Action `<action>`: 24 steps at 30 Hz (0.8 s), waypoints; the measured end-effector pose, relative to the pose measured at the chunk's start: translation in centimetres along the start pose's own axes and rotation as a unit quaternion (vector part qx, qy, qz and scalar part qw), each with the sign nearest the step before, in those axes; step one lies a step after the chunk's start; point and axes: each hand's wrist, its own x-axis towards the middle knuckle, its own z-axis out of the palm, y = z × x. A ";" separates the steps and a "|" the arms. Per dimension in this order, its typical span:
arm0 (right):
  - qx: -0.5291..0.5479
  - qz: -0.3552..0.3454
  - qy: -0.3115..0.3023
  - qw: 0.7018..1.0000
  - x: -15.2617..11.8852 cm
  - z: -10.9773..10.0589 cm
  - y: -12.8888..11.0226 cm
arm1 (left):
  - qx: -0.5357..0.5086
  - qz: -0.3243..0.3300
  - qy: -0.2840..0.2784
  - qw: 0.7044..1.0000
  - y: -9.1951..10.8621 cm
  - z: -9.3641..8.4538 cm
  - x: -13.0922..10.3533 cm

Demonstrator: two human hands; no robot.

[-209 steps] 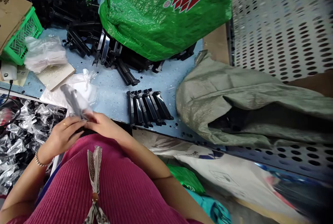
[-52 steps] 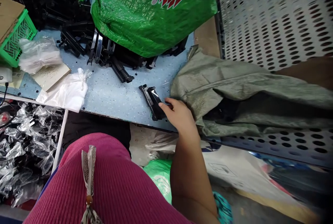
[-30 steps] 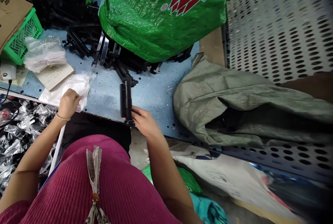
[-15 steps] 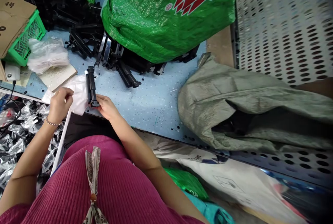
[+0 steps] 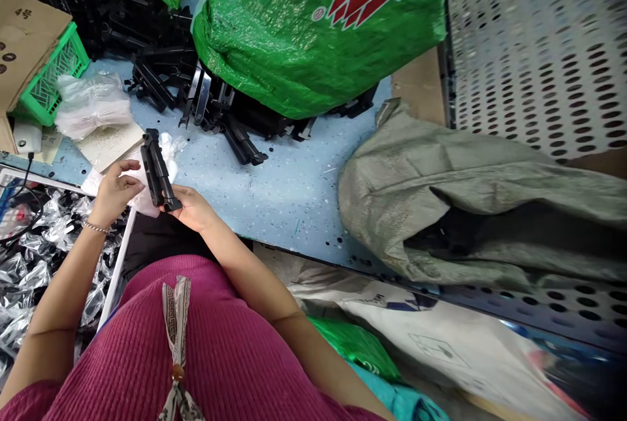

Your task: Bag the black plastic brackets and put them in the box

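Note:
My right hand (image 5: 192, 207) grips the lower end of a black plastic part (image 5: 157, 173), long and narrow with clip-like ends. The part is held tilted, its upper end leaning left. Close to its left side is my left hand (image 5: 116, 192), fingers curved and apart, with no hold on anything that I can make out. Thin white plastic bags (image 5: 170, 147) lie on the table edge beneath and behind the part, partly hidden by it.
A pile of similar black parts (image 5: 151, 75) lies on the blue table (image 5: 294, 179) beside a big green bag (image 5: 318, 36). Bundled clear bags (image 5: 93, 104) sit near a green basket (image 5: 53, 75). Lower left, a bin holds several bagged parts (image 5: 29, 284). A grey sack (image 5: 382, 192) is at right.
My right hand has raised the black part a little and moved it left, tilting its top leftward. My left hand's fingers have spread from a closed pose.

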 end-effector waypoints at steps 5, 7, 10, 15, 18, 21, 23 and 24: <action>0.014 0.008 0.006 1.000 -0.1 -0.7 -0.6 | 0.022 0.018 0.026 0.999 -0.1 -0.1 -0.1; 0.028 0.014 -0.001 1.000 -0.1 -0.7 -0.7 | 0.024 0.002 0.018 1.000 -0.2 0.6 -0.1; 0.038 0.014 0.011 0.999 0.2 -0.7 -1.0 | 0.005 -0.018 0.017 1.000 -0.3 1.0 -0.1; 0.042 0.011 0.004 0.999 0.3 -1.1 -1.6 | -0.010 0.015 0.040 0.999 -0.3 0.3 -0.2; 0.036 0.025 -0.013 0.999 0.4 -0.8 -1.4 | 0.033 0.035 0.021 0.999 -0.4 0.5 -0.1; 0.023 0.018 -0.003 1.000 0.6 -0.9 -1.4 | 0.043 0.037 0.010 0.998 -0.3 0.5 0.1; 0.022 0.010 -0.014 1.000 0.6 -1.1 -1.6 | 0.036 0.033 0.020 0.999 -0.2 0.3 0.2; 0.023 0.009 -0.024 0.999 0.6 -1.2 -1.7 | 0.041 0.036 0.021 0.998 -0.1 0.4 0.2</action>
